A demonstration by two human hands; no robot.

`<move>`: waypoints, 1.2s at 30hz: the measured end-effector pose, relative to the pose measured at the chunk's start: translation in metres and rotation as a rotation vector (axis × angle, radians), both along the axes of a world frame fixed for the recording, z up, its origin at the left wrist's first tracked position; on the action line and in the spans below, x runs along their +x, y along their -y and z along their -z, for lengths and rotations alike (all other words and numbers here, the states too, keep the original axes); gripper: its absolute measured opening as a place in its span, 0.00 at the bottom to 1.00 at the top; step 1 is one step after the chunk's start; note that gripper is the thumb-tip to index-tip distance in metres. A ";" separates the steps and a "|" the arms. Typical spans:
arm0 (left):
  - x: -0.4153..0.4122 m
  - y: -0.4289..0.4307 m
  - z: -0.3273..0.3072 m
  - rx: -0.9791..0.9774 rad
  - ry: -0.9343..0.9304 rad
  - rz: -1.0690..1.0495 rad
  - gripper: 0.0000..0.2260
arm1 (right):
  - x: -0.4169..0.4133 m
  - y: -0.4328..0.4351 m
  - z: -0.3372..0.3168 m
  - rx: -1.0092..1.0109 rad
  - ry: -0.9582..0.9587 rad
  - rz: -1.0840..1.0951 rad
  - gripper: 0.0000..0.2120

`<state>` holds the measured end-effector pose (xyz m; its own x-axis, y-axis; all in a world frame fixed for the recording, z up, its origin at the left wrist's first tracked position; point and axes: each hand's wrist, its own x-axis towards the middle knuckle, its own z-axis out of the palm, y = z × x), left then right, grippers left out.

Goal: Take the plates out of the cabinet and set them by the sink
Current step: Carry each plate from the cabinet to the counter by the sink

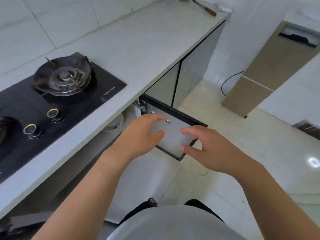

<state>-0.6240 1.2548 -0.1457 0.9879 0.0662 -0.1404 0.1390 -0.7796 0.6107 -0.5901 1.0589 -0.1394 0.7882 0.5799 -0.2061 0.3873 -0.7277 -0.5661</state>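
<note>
A grey cabinet door (174,135) with a black frame stands swung open below the countertop, right of the stove. Inside the cabinet opening, a white round plate edge (117,123) shows under the counter lip; the rest of the inside is hidden. My left hand (140,135) is stretched out in front of the open door, fingers spread and holding nothing, close to the opening. My right hand (207,149) hovers at the door's lower right edge, fingers apart, with nothing in it.
A black gas stove (57,101) with a burner and two knobs sits in the grey countertop (138,54) at left. A knife (206,7) lies at the counter's far end. A beige fridge (270,66) stands on the tiled floor at right.
</note>
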 end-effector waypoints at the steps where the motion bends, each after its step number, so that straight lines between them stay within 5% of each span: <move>1: 0.000 -0.009 0.002 0.002 -0.006 -0.037 0.19 | 0.008 -0.010 0.001 0.006 -0.010 -0.047 0.23; 9: -0.030 -0.064 0.018 0.017 -0.135 -0.452 0.20 | 0.074 -0.092 0.015 -0.033 -0.079 -0.462 0.24; 18: 0.000 -0.035 0.046 -0.041 -0.187 -0.797 0.19 | 0.154 -0.130 0.041 -0.087 -0.119 -0.825 0.24; 30: 0.016 -0.081 0.117 -0.125 -0.207 -0.881 0.16 | 0.181 -0.186 0.127 -0.033 -0.129 -0.858 0.22; 36: 0.015 -0.113 0.202 -0.177 -0.165 -0.889 0.15 | 0.180 -0.220 0.220 -0.005 -0.166 -0.785 0.20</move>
<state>-0.6095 1.3679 -0.3479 0.5505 0.7554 -0.3555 0.7379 -0.2410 0.6304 -0.4101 1.2787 -0.3593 0.1089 0.9510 -0.2893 0.6981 -0.2803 -0.6589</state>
